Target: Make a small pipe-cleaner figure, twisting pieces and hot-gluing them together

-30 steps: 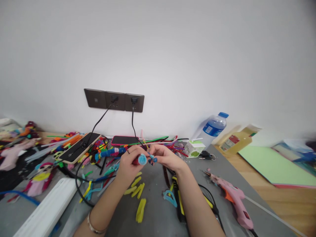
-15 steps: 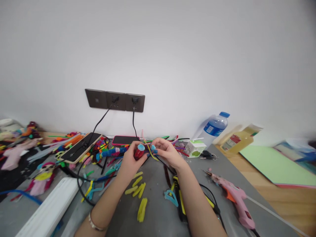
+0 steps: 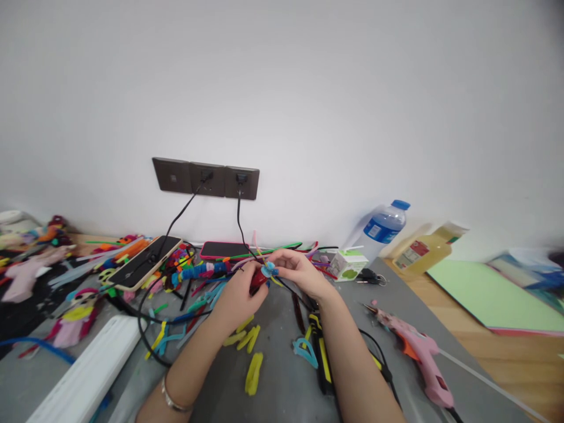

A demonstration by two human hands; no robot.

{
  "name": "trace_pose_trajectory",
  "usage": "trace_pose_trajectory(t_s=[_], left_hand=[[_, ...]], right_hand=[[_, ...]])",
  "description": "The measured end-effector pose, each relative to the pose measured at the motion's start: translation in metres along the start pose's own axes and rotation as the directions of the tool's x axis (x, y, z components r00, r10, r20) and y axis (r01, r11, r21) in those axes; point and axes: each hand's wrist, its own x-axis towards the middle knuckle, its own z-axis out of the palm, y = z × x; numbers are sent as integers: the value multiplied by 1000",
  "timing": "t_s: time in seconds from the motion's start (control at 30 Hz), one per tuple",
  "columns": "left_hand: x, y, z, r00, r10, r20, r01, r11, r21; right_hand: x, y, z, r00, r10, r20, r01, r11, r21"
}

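Observation:
My left hand [image 3: 238,292] is closed around a small red piece [image 3: 258,282]. A light-blue tuft [image 3: 267,269] shows at that piece's tip. Thumb and fingers of my right hand [image 3: 299,273] pinch a small blue fuzzy piece [image 3: 275,271], which meets the light-blue tip; whether the two are joined I cannot tell. Fingers hide most of both pieces. Below my hands lie several folded yellow pipe-cleaner pieces [image 3: 254,373]. Beside my right forearm are a light-blue pipe-cleaner loop [image 3: 305,352] and a black-and-yellow tool [image 3: 323,358], partly covered by the arm.
A pink glue gun [image 3: 418,355] lies to the right with its cord. Phones [image 3: 143,265], loose pipe cleaners and cables crowd the left and back. A white power strip [image 3: 90,370] lies front left. A water bottle [image 3: 383,226] and a small box [image 3: 349,265] stand near the wall.
My left hand has moved right and turned, bringing the red piece's light-blue tip up to the blue piece in my right fingers. My right hand has barely moved.

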Motion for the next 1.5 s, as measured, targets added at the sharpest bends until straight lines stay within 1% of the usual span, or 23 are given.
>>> trace_pose_trajectory(t_s=[0.2, 0.33, 0.4, 0.5, 0.57, 0.63, 0.73, 0.83, 0.9, 0.97, 1.1, 1.2, 1.27, 1.37, 1.5], left_hand=[[-2, 4, -2, 1000, -23, 5, 23, 998, -56], [-1, 2, -1, 999, -46, -19, 43, 987, -157], [0, -1, 1, 999, -48, -26, 41, 978, -206], [2, -6, 4, 998, -46, -44, 32, 961, -273], [4, -9, 7, 994, -82, -70, 56, 948, -313], [5, -12, 8, 988, -129, -85, 88, 924, -371], [6, -14, 9, 981, -187, -52, 133, 841, -524], [6, -12, 9, 960, -277, 36, 227, 694, -683], [6, -10, 8, 938, -333, 94, 290, 606, -741], [6, -7, 6, 926, -357, 121, 318, 568, -759], [6, -5, 4, 935, -339, 105, 300, 598, -744], [7, -5, 4, 954, -284, 96, 265, 646, -716], [8, -6, 5, 964, -249, 93, 243, 684, -688], [8, -9, 7, 971, -229, 76, 222, 730, -646], [9, -14, 8, 982, -184, 36, 166, 760, -628]], right_hand=[[-1, -3, -2, 998, 13, -59, -13, 1000, -10], [-1, -1, -4, 996, 36, -81, -38, 999, -23], [0, 2, -6, 991, 35, -130, -39, 999, -26], [3, 9, -12, 969, 23, -247, -27, 1000, -13], [4, 14, -17, 947, 20, -319, -22, 1000, 0], [5, 17, -21, 934, 21, -356, -18, 1000, 12], [5, 16, -20, 937, 21, -350, -16, 1000, 16], [5, 13, -15, 946, -8, -325, 6, 1000, -7], [6, 11, -12, 949, -32, -315, 27, 999, -23], [6, 10, -10, 949, -51, -310, 40, 998, -42], [8, 12, -10, 947, -85, -311, 61, 994, -86], [9, 14, -10, 949, -98, -300, 67, 992, -111], [9, 14, -10, 952, -103, -289, 73, 991, -114], [8, 12, -9, 961, -104, -257, 75, 990, -118], [5, 8, -7, 964, -132, -229, 100, 984, -148]])
